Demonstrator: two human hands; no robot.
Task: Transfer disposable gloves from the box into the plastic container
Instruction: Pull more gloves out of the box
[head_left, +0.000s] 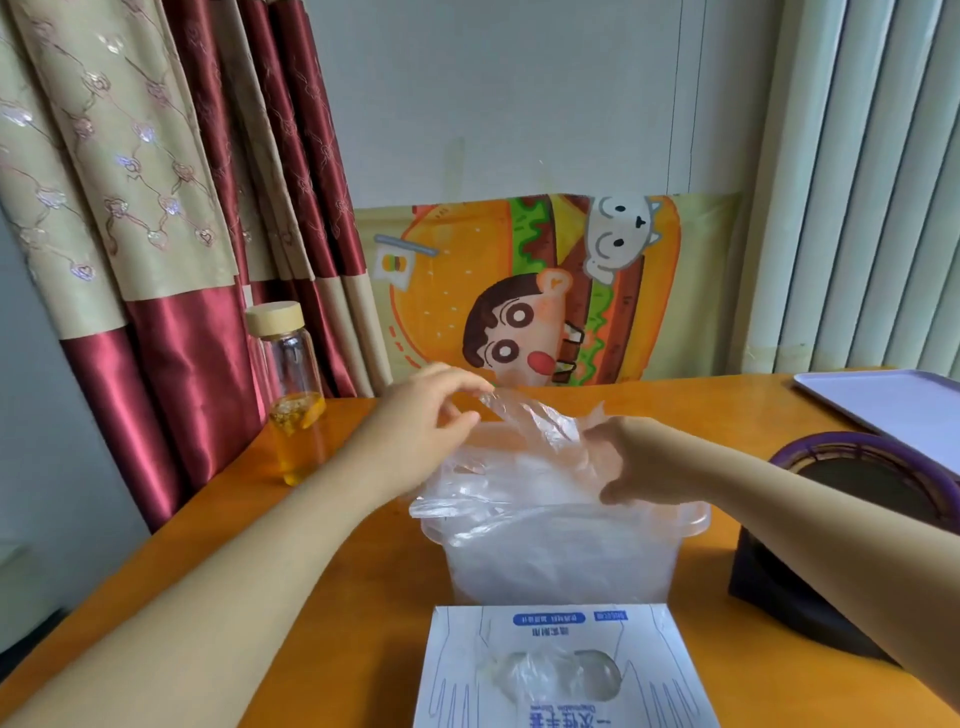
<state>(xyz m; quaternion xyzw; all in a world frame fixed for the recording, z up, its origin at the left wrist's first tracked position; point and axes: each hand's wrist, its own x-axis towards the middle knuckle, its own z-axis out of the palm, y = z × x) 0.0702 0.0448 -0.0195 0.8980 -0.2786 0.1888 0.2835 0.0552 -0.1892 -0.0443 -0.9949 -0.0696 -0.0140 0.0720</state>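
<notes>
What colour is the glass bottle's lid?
Pale beige; the lid shows best in the head view.

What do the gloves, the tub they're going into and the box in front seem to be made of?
The gloves: thin clear plastic film, glossy; it crinkles and shows through. The container: stiffer translucent plastic, probably moulded, judging by its cloudy wall and shaped rim. The box: apparently white printed cardboard, matte faces.
</notes>
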